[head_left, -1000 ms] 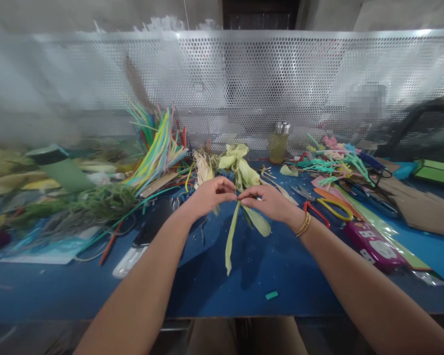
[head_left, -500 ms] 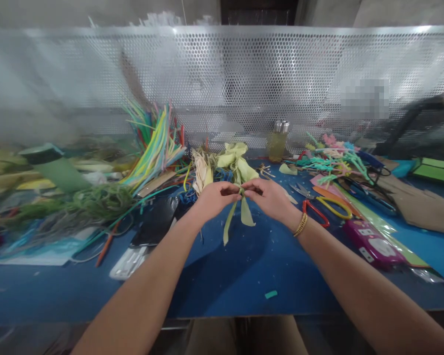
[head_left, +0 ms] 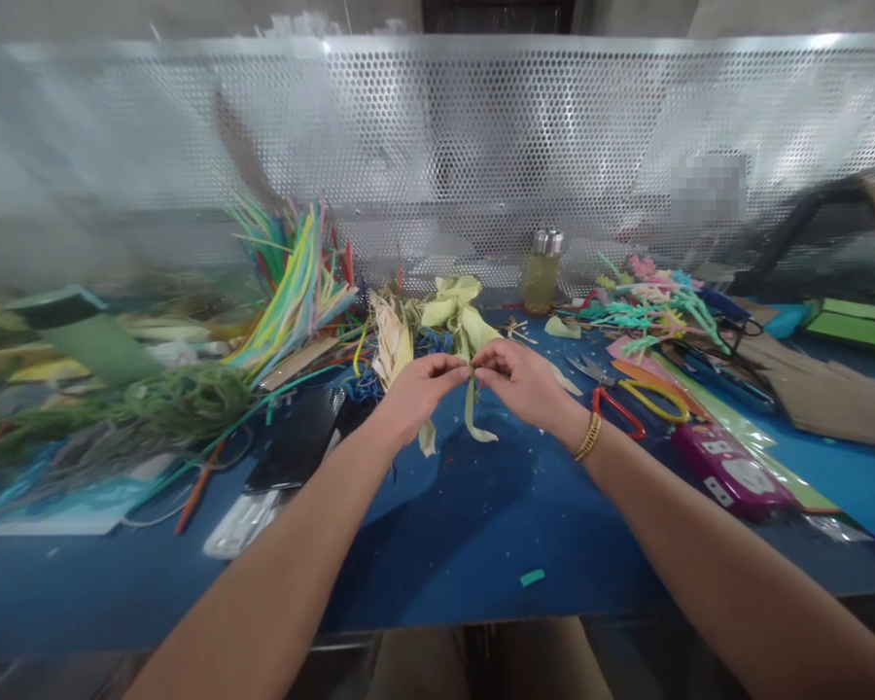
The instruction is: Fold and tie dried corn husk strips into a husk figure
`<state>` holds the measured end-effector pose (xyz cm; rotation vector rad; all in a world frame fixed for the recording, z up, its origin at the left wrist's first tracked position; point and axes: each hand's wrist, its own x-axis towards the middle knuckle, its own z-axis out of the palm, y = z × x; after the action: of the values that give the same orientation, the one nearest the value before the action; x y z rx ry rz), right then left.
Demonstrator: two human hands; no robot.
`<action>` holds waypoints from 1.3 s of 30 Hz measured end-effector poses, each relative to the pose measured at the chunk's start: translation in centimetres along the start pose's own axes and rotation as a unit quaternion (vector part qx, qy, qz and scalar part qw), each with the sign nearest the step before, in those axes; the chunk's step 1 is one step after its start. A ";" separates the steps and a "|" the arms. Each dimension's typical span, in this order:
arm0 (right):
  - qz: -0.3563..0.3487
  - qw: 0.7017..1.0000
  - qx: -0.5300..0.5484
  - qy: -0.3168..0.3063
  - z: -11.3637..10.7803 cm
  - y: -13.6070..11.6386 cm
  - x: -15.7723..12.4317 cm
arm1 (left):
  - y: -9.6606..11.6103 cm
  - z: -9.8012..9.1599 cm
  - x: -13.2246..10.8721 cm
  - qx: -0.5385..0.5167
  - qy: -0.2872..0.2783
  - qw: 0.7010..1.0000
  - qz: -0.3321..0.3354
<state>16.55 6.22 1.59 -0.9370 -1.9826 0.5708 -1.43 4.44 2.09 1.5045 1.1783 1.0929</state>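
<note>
Seeing a fair bit of change in the pale green strip compared with 1 second ago: at least 2 tails dangling back then, including 1 wide one, and now just 1 narrow tail straight below the pinch, curling at the bottom. Also spotting a pale end under the left hand, though can't tell whether part of the same strip. Gripping the strip between finger and thumb with both the left hand and the right hand, close together, just in front of the leaf bundle. Probably means slack taken up, mid-twist or mid-knot, and not finished yet; only guessing, with the spot itself hidden behind fingers. Can't tell either whether joined to the leaf bundle. Noticing scissors lying open to the right of the leaf bundle, well apart from both hands, so no cutting right now.
</note>
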 end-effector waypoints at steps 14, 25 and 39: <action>0.003 0.999 0.039 0.026 -0.1 0.0 0.2 | 0.5 -0.2 -0.3 0.027 -0.010 0.998 -0.063; 0.133 0.987 0.094 -0.008 1.1 0.0 -0.2 | -0.5 0.1 0.0 -0.011 -0.041 0.995 -0.090; 0.129 0.981 0.135 0.060 1.4 0.4 0.2 | 0.3 1.0 -0.5 -0.036 -0.066 0.987 -0.140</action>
<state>15.46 6.57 0.65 -1.0371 -1.6375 0.8823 -0.50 3.74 2.08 1.2903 1.2020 0.8247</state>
